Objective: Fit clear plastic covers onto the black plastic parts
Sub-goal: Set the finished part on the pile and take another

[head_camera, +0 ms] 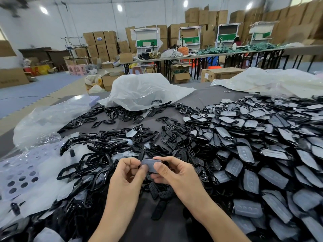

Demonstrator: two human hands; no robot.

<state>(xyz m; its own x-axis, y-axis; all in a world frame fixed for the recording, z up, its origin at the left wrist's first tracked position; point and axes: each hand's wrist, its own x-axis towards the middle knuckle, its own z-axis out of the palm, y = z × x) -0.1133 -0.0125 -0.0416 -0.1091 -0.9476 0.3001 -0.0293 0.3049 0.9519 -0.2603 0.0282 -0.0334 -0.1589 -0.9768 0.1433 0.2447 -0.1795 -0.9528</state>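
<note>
The clear plastic cover (150,164), a small frosted, rounded shell, sat between the person's two hands, held up just above the dark grey table (201,100) near its front edge. The left hand (127,173) pinched its left end between thumb and curled fingers. The right hand (174,173) pinched the other end, the thumb lying flat across the top. Whether a black piece was already under the cover, I could not tell; the fingers hid its underside.

To my eye this was the fitting step itself, the cover being squared up or pressed home. The next move would call for even thumb pressure along the edges until it seated all round, then a toss onto the big heap of covered grey-faced pieces (262,145) on the right. A fresh piece would come from the loose black plastic parts (172,137), small and pierced with button holes, strewn just beyond the hands. Glossy black open frames (90,154) lay piled to the left.
</note>
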